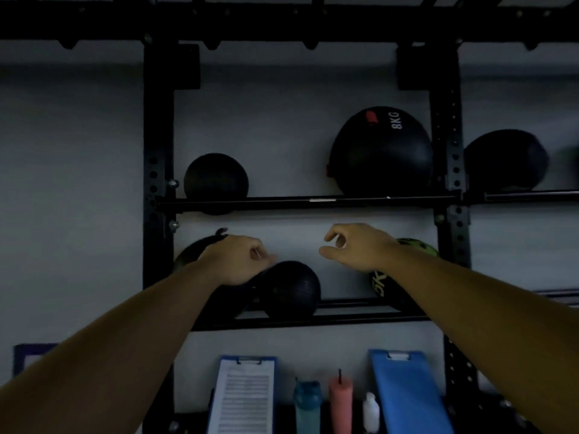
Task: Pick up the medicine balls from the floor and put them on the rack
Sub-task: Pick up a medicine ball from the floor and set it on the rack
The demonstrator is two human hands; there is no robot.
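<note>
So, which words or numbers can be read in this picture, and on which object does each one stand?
"8KG": white, on the large black ball on the upper rail.
"5K": yellow-green, on the green-and-black ball on the lower rail; the right forearm hides the rest.
Clipboard sheet: printed lines, too small and blurred to read.
No other text is readable.

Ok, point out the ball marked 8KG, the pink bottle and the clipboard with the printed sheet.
8KG ball (pixel 380 151): head view, middle of its black front.
Pink bottle (pixel 340 402): head view, middle of its body.
Clipboard (pixel 246 399): head view, on the printed sheet.
</note>
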